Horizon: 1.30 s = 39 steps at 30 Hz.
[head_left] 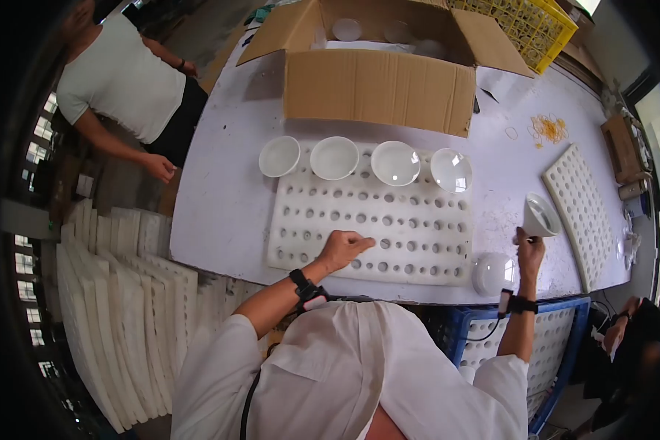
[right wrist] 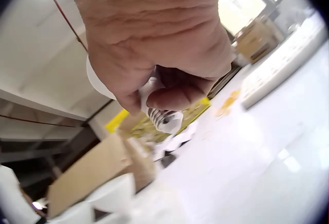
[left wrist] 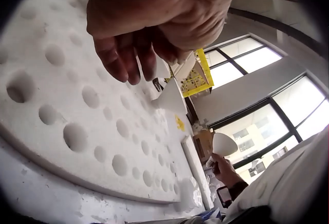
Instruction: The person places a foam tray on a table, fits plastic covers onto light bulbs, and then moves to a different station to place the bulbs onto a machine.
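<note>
A foam board with rows of holes [head_left: 359, 253] lies on the table, and several white cups [head_left: 334, 158] stand along its far edge. Over the board's near half is my left hand [head_left: 341, 251], fingers loosely bent and holding nothing; the left wrist view shows that hand [left wrist: 159, 23] above the holes. At the right, my right hand [head_left: 532, 255] grips a white cone-shaped cup [head_left: 543, 215] by its narrow end. In the right wrist view the hand [right wrist: 154, 54] pinches a narrow part with dark stripes [right wrist: 163, 117]. Another clear round piece [head_left: 493, 274] rests by the board's right corner.
An open cardboard box [head_left: 378, 88] stands at the back, beside a yellow crate [head_left: 524, 29]. A second foam board [head_left: 579, 213] and yellow rubber bands [head_left: 548, 130] lie on the right. A blue crate [head_left: 579, 323] is below. A person [head_left: 128, 88] stands at the left.
</note>
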Motion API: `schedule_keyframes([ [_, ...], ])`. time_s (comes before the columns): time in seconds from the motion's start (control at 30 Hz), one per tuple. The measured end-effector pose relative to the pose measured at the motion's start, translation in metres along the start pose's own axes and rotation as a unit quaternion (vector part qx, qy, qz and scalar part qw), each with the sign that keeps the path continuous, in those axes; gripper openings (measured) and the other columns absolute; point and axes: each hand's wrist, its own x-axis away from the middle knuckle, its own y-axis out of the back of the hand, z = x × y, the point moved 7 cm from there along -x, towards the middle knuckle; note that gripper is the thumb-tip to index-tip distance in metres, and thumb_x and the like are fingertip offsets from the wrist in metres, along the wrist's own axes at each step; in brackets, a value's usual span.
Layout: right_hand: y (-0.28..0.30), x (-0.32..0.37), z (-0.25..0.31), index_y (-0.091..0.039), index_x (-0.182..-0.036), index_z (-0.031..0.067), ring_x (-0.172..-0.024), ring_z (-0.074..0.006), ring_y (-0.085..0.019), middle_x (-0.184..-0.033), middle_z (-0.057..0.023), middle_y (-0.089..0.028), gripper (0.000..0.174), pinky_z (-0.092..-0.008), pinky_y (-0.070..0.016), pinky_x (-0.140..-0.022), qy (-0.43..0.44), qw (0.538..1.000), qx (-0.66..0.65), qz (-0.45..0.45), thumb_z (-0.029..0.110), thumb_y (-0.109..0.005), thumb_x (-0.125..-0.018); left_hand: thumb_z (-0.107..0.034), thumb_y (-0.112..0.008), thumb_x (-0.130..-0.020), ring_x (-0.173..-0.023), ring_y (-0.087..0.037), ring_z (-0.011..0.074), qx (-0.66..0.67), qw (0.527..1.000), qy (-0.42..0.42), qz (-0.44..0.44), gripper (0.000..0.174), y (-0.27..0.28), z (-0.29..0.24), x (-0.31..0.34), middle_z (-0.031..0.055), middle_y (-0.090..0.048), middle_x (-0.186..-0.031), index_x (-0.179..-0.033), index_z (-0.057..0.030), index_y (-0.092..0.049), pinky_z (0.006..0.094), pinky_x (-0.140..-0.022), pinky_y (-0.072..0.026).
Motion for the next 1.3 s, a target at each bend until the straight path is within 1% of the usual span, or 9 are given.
schedule_keyframes([
  [0.13, -0.102, 0.113, 0.079, -0.063, -0.094, -0.0019, -0.057, -0.0063, -0.052, -0.069, -0.0041, -0.062, 0.024, -0.0213, -0.0397, -0.047, -0.06, 0.973, -0.111, 0.195, 0.016, -0.066, -0.079, -0.016, -0.077, -0.069, -0.116, -0.048, 0.0199, 0.174, 0.96, -0.084, 0.2, 0.063, -0.053, -0.039, 0.005, 0.0086, -0.052, -0.123, -0.122, -0.0048, -0.045, 0.0325, -0.089, -0.0455],
  [0.23, -0.163, 0.182, 0.115, -0.063, -0.096, -0.0006, -0.066, -0.0103, -0.057, -0.079, -0.0056, -0.065, 0.024, -0.0262, -0.0462, -0.06, 0.071, 0.952, -0.165, 0.247, 0.009, -0.069, -0.075, -0.017, -0.08, -0.066, -0.11, -0.052, 0.0178, 0.251, 0.936, -0.121, 0.214, 0.064, -0.059, -0.05, 0.018, 0.0064, -0.056, -0.116, -0.12, -0.0064, -0.048, 0.0321, -0.092, -0.0432],
  [0.27, -0.163, 0.199, 0.151, -0.059, -0.103, -0.0031, -0.089, -0.0174, -0.058, -0.096, -0.0113, -0.064, 0.031, -0.0307, -0.0469, -0.077, 0.215, 0.938, -0.148, 0.229, 0.006, -0.066, -0.074, -0.018, -0.08, -0.065, -0.108, -0.052, 0.017, 0.256, 0.934, -0.138, 0.208, 0.064, -0.054, -0.053, 0.024, 0.0063, -0.057, -0.114, -0.12, -0.006, -0.049, 0.0314, -0.092, -0.0429],
  [0.37, -0.181, 0.219, 0.149, -0.056, -0.107, -0.0028, -0.095, -0.0186, -0.058, -0.103, -0.0133, -0.062, 0.038, -0.0313, -0.0461, -0.08, 0.138, 0.931, -0.237, 0.243, 0.007, -0.067, -0.073, -0.021, -0.078, -0.068, -0.104, -0.053, 0.015, 0.214, 0.945, -0.164, 0.185, 0.054, -0.045, -0.034, 0.036, 0.0051, -0.059, -0.112, -0.114, -0.0069, -0.055, 0.03, -0.091, -0.0427],
  [0.53, -0.153, 0.218, 0.116, -0.057, -0.107, 0.0018, -0.09, -0.0326, -0.059, -0.103, -0.0174, -0.059, 0.043, -0.038, -0.0483, -0.077, 0.131, 0.94, 0.069, 0.307, 0.016, -0.073, -0.07, -0.018, -0.073, -0.072, -0.106, -0.053, 0.0189, -0.042, 0.96, -0.261, 0.09, 0.044, -0.029, 0.005, 0.039, 0.0071, -0.058, -0.113, -0.112, -0.0079, -0.057, 0.0326, -0.092, -0.0419],
  [0.6, -0.103, 0.183, 0.085, -0.056, -0.106, 0.0012, -0.093, -0.0324, -0.057, -0.103, -0.0175, -0.059, 0.044, -0.0408, -0.0463, -0.081, 0.215, 0.948, 0.183, 0.146, 0.018, -0.074, -0.069, -0.016, -0.071, -0.073, -0.108, -0.052, 0.0208, -0.026, 0.966, -0.255, 0.03, 0.042, -0.017, 0.056, 0.03, 0.0082, -0.057, -0.115, -0.112, -0.0076, -0.057, 0.0337, -0.093, -0.0415],
  [0.77, -0.007, 0.106, -0.009, -0.048, -0.122, 0.0001, -0.114, -0.0366, -0.044, -0.121, -0.0228, -0.05, 0.07, -0.0405, -0.0407, -0.093, 0.089, 0.941, 0.323, 0.048, 0.027, -0.076, -0.064, -0.014, -0.072, -0.072, -0.104, -0.056, 0.0202, -0.033, 0.98, -0.19, 0.039, 0.043, 0.008, 0.077, 0.032, 0.0075, -0.06, -0.112, -0.112, -0.0071, -0.058, 0.0337, -0.09, -0.044],
  [1.0, -0.02, 0.076, -0.059, -0.026, -0.14, 0.0113, -0.128, -0.0419, -0.026, -0.139, -0.0297, -0.023, 0.108, -0.0472, -0.0338, -0.1, -0.009, 0.906, 0.371, 0.205, 0.036, -0.081, -0.05, -0.011, -0.075, -0.068, -0.098, -0.058, 0.0178, -0.023, 0.99, -0.13, -0.041, 0.046, 0.003, 0.076, 0.036, 0.0075, -0.061, -0.109, -0.11, -0.0042, -0.057, 0.0309, -0.086, -0.0462],
  [1.3, -0.01, 0.074, -0.048, -0.027, -0.139, 0.0134, -0.122, -0.0424, -0.035, -0.134, -0.0287, -0.03, 0.105, -0.046, -0.0392, -0.096, 0.018, 0.915, 0.351, 0.199, 0.028, -0.082, -0.05, -0.006, -0.077, -0.063, -0.096, -0.057, 0.0164, 0.034, 0.995, -0.081, -0.043, 0.052, -0.013, 0.059, 0.051, 0.0056, -0.061, -0.105, -0.111, -0.0055, -0.055, 0.0302, -0.085, -0.0464],
])
